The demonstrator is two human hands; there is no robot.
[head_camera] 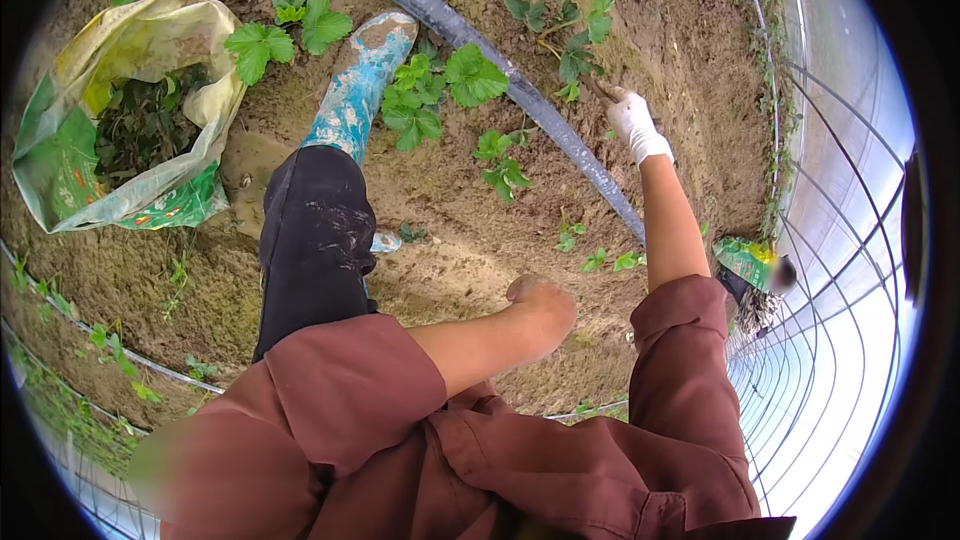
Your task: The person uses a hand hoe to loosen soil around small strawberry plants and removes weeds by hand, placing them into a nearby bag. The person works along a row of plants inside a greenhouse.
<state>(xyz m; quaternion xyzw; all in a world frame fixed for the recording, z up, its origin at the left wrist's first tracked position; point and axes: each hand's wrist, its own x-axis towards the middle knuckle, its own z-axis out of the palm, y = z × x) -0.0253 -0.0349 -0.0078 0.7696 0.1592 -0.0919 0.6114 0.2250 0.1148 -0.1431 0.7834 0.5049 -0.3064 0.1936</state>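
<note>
My right hand (628, 117), in a white glove with dirty fingertips showing, reaches low to the soil beside a strawberry-like plant (576, 52). Its fingers are near the stems, and a small dark bit shows at the hand's edge; whether anything is gripped is unclear. My left hand (544, 309) is bare and bent at the wrist over the bed, its fingers mostly hidden behind it. Between the hands, small leafy plants (504, 165) grow from the brown soil (457, 217). A grey hose or pipe (555, 116) curves across the bed, passing just left of my right hand.
An open woven sack (172, 199) holding dark, wilted leaves stands at the left. My muddy blue boot (352, 97) is planted beside leafy plants (409, 94). Another person (754, 277) is bent low at the right, near the greenhouse film and its hoops (840, 225).
</note>
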